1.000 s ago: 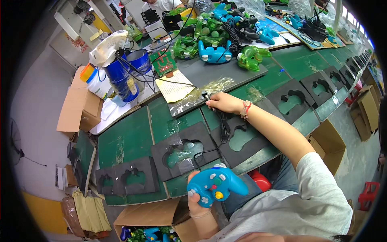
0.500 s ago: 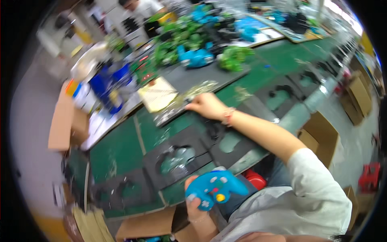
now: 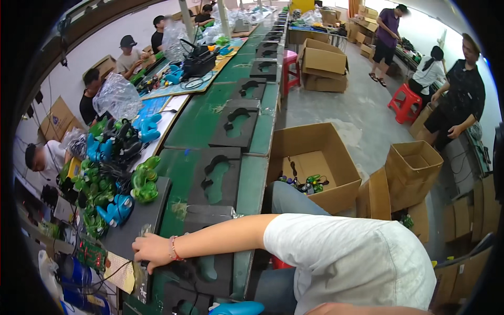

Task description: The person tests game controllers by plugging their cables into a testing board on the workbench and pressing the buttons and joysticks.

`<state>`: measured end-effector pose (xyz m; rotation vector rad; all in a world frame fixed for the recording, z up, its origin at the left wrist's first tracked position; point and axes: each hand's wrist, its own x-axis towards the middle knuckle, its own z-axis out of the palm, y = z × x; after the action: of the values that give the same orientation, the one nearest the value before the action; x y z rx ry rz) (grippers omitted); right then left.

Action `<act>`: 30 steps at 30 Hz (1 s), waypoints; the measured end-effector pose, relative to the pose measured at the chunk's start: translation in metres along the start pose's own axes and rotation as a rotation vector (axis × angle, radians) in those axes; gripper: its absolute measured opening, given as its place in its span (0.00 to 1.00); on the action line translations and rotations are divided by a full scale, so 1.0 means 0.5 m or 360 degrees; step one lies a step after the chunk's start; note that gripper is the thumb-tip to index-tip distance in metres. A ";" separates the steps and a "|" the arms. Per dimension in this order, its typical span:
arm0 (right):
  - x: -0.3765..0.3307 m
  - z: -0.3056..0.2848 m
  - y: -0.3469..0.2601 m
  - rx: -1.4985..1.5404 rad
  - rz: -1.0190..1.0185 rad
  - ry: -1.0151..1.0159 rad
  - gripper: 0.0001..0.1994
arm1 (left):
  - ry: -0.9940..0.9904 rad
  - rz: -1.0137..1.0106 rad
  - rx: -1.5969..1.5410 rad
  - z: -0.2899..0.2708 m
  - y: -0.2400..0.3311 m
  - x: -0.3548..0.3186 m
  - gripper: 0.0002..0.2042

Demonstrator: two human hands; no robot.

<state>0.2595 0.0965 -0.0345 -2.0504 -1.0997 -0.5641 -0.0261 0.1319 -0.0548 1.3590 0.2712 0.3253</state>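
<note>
The blue game controller (image 3: 237, 308) shows only as a rounded top at the lower edge of the view, just in front of the person's lap; the left hand that would carry it is out of sight there, so its grip cannot be told. The right hand (image 3: 151, 251) is stretched across the body onto the green desk (image 3: 252, 178), fingers curled down on a dark cable (image 3: 181, 269) beside a clear plastic bag (image 3: 140, 281) and a tan paper sheet (image 3: 122, 273), a red bracelet on its wrist. The outstretched forearm crosses over a black foam tray (image 3: 210, 273) with a controller-shaped cut-out; more such trays (image 3: 216, 178) run along the desk away from the person. Beyond the hand lies a heap of green and blue controllers (image 3: 113, 184) tangled in black cords. An open cardboard box (image 3: 310, 168) with a few controllers inside stands on the floor just beside the desk, further boxes (image 3: 412, 168) behind it. Other people sit across the desk and stand far off by a red stool (image 3: 405, 102).
</note>
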 end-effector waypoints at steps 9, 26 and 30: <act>-0.013 -0.074 -0.079 0.0337 0.0182 0.0031 0.23 | -0.0108 -0.0006 0.0083 0.026 0.009 -0.008 0.35; -0.424 -0.370 -0.213 0.1633 0.1028 -0.0281 0.24 | -0.0177 -0.0021 0.0216 0.102 0.061 -0.075 0.31; -0.418 -0.357 -0.210 0.1797 0.1203 -0.0165 0.26 | -0.0093 0.0176 0.0393 0.126 0.066 -0.086 0.41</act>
<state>0.0520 -0.1115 -0.0175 -1.2837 -0.4048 0.4763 -0.0443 0.0641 -0.0103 1.6283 0.1924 0.3522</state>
